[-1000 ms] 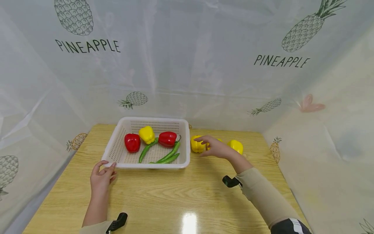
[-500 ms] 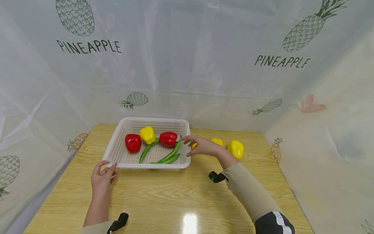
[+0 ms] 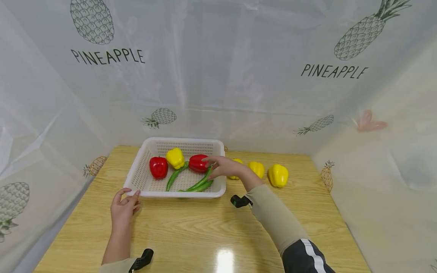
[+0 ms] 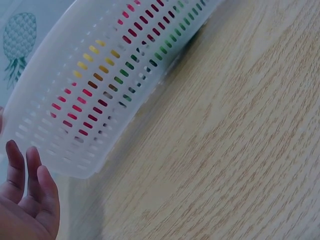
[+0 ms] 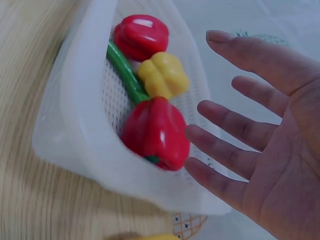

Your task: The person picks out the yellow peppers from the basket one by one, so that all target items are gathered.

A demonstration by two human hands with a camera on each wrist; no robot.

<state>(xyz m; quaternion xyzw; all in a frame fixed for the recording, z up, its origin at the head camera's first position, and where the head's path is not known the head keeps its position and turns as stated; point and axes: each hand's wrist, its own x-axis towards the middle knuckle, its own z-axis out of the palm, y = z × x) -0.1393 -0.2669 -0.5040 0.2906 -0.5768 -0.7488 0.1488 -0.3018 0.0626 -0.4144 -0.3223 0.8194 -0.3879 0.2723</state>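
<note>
A white plastic basket (image 3: 177,194) holds two red bell peppers, a yellow bell pepper (image 3: 175,158) and several green chili peppers (image 3: 175,177). At its near left corner my left hand (image 3: 123,206) holds the rim between thumb and a finger; the other fingers (image 4: 33,170) hang loosely outside the wall. My right hand (image 3: 222,167) hovers over the basket's right side with fingers spread and nothing held. Its fingertips are close to the right-hand red bell pepper (image 5: 157,131), which it partly covers in the head view. The other red bell pepper (image 3: 158,168) lies at the left.
To the right of the basket, three yellow bell peppers stand on the wooden table (image 3: 184,227): one partly behind my right wrist, a middle one (image 3: 257,168) and a right one (image 3: 278,175). A pineapple-print curtain (image 3: 218,76) hangs behind the table.
My right hand has moved left, from above the yellow bell peppers on the table to over the basket's right side. The left hand has stayed at the corner.
</note>
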